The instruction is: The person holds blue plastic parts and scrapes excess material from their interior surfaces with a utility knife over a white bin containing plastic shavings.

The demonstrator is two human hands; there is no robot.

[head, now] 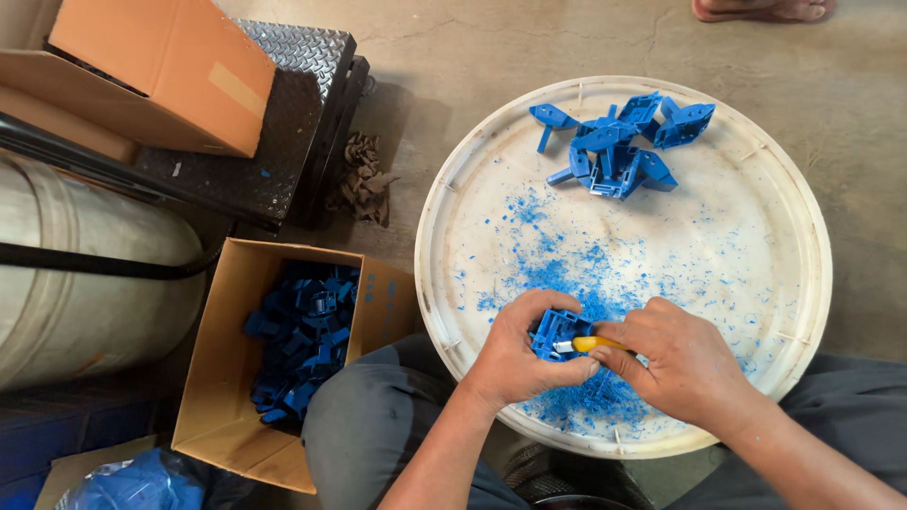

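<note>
Head view showed the left hand point(518, 354) closed around a blue part point(556, 333), which it held over the near side of the white tray point(812, 274). The right hand point(682, 364) was closed on a knife point(593, 345) with a yellow handle, and its blade touched the part. I judged the step in hand to be trimming the edge of the part, because blue shavings point(567, 269) lay on the tray just beyond the hands. The next move would call for a firm left grip and a short, controlled cut directed away from the left fingers. A pile of parts point(619, 142) lay at the far side of the tray. A cardboard box point(227, 378) with more blue parts stood left of the tray, beside the knee point(368, 425).
</note>
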